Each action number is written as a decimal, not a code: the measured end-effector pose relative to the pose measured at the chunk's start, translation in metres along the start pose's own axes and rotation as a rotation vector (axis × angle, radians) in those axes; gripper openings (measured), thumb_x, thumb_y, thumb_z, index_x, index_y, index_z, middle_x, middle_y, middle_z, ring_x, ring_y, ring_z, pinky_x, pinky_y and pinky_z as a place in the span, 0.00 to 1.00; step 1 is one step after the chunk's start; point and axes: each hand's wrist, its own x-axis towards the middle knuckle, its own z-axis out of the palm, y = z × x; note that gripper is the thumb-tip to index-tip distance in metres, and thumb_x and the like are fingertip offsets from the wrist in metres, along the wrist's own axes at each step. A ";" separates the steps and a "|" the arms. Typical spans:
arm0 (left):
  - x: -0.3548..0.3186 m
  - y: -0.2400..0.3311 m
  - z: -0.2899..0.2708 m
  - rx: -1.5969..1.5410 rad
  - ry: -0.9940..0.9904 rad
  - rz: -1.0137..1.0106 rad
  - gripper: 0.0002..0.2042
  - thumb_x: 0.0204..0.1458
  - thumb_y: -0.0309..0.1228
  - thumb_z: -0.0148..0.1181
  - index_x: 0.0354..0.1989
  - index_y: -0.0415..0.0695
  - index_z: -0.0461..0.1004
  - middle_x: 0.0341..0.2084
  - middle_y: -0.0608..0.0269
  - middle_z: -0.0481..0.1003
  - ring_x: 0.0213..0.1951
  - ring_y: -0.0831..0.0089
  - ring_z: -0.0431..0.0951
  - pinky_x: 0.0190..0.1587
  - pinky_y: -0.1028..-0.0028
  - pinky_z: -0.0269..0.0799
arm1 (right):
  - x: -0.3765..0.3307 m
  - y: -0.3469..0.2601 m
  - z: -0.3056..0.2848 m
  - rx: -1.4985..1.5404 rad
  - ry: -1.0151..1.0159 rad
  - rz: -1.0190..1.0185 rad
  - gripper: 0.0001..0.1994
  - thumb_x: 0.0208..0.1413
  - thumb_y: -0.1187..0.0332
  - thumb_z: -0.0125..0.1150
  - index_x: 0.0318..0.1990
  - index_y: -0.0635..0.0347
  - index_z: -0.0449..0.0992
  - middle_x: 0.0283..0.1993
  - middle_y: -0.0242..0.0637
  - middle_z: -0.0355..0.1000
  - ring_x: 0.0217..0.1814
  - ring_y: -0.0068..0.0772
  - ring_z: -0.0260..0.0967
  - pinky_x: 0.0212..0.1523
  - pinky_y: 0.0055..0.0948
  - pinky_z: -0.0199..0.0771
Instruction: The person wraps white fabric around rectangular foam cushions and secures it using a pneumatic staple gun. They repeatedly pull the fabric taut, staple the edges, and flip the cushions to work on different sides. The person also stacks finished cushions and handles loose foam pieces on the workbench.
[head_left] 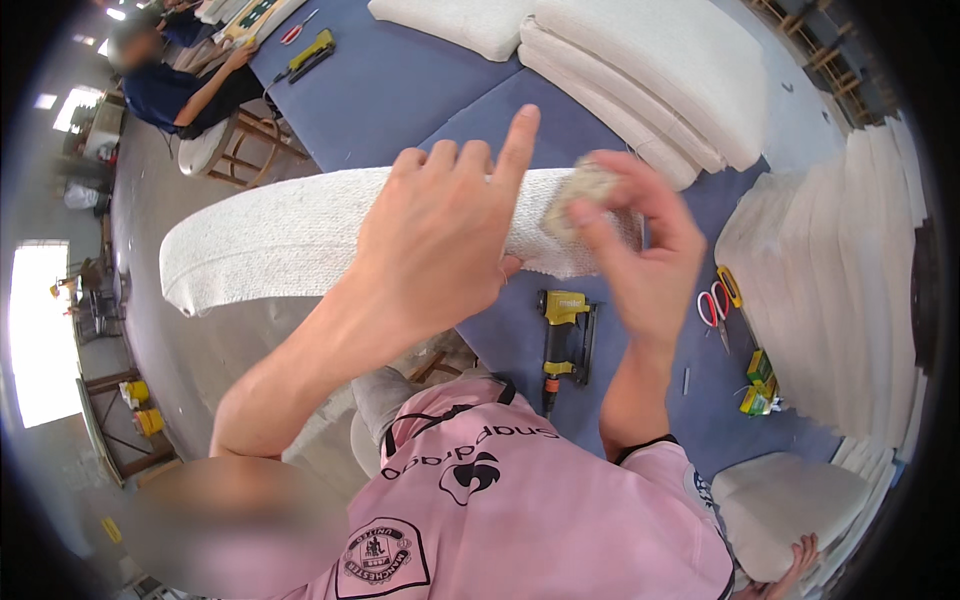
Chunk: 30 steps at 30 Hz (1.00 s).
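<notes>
A long, curved panel covered in white woven fabric (260,240) lies across in front of me, its left end reaching past the table. My left hand (435,220) grips its middle, with fingers bent over the far edge, thumb tip at the near edge and index finger stretched out. At the panel's right end, my right hand (645,220) pinches a rough beige wad (582,198) against the fabric. The wad's exact kind is unclear, and the hand is slightly blurred. Just below the panel, a yellow and black staple gun (568,335) lies on the blue table (640,400).
White cushioned pieces (640,80) are stacked at the far side, and more pale covered panels (820,280) at right. Red-handled scissors (715,305), a yellow cutter (729,286) and small boxes (760,375) lie near them. Another person (180,85) sits upper left; another's hand (800,560) shows lower right.
</notes>
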 end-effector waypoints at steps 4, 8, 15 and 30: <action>0.004 0.000 -0.002 -0.004 -0.062 -0.043 0.57 0.37 0.36 0.79 0.76 0.34 0.49 0.38 0.54 0.75 0.42 0.56 0.76 0.48 0.61 0.70 | -0.003 -0.001 0.009 -0.117 -0.085 -0.046 0.19 0.49 0.69 0.77 0.50 0.52 0.83 0.34 0.26 0.77 0.47 0.33 0.75 0.66 0.46 0.62; 0.007 -0.001 0.003 -0.024 0.013 -0.046 0.52 0.40 0.34 0.78 0.74 0.30 0.54 0.35 0.55 0.74 0.41 0.58 0.76 0.46 0.63 0.68 | 0.006 -0.003 0.011 -0.400 -0.206 -0.234 0.20 0.48 0.67 0.76 0.51 0.51 0.83 0.42 0.30 0.76 0.54 0.37 0.72 0.66 0.50 0.61; 0.009 0.008 0.005 -0.039 -0.032 -0.125 0.55 0.37 0.33 0.78 0.76 0.34 0.52 0.38 0.57 0.73 0.42 0.59 0.73 0.49 0.63 0.68 | 0.016 -0.004 0.004 -0.540 -0.362 -0.271 0.18 0.52 0.62 0.72 0.52 0.51 0.83 0.56 0.37 0.72 0.59 0.46 0.68 0.65 0.53 0.62; 0.020 0.007 0.000 -0.008 -0.100 -0.147 0.52 0.36 0.34 0.80 0.74 0.38 0.58 0.42 0.57 0.74 0.45 0.58 0.73 0.51 0.63 0.68 | 0.030 0.004 0.005 -0.481 -0.356 -0.322 0.17 0.52 0.62 0.73 0.49 0.54 0.82 0.51 0.35 0.75 0.56 0.42 0.71 0.63 0.53 0.64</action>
